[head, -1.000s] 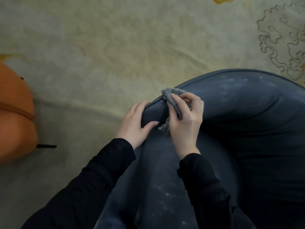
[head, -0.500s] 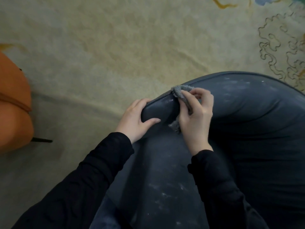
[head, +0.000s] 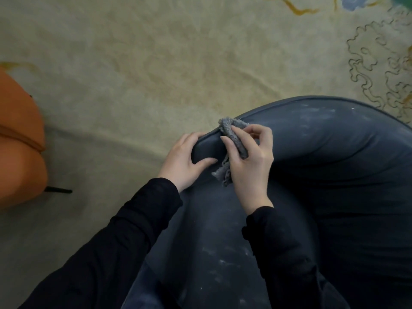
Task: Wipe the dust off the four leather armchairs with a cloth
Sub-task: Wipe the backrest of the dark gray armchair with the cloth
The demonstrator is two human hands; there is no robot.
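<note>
Nearest the camera, two black sleeves [head: 116,248] reach forward over the seat of a dark blue leather armchair [head: 334,175]; the seat between the sleeves carries pale flecks and smears of dust [head: 223,262], and whether the flecks farther down the seat are dust or scuffs in the leather is hard to tell at this dim light. Beyond the cuffs, the left hand [head: 185,161] clasps the rounded end of the armchair's padded rim, fingers curled over the outer edge and the thumb lying across the inner face; it holds nothing else. Just beside it, almost touching, the right hand [head: 249,159] grips a grey fleecy cloth [head: 234,139]; the thumb presses the cloth from the near side, the fingers curl around it from the far side, and the bunched cloth lies over the rim's piped seam with a ragged tail hanging down against the inner face. Farther along the rim, to the right, more whitish dust marks [head: 312,114] show on the top of the curved back. Beyond the chair spreads a pale yellow-green carpet [head: 156,74] with dark scroll outlines at the right edge; at the far left stands an orange armchair [head: 20,139], well apart, with a thin black leg [head: 59,190] poking out beneath it.
</note>
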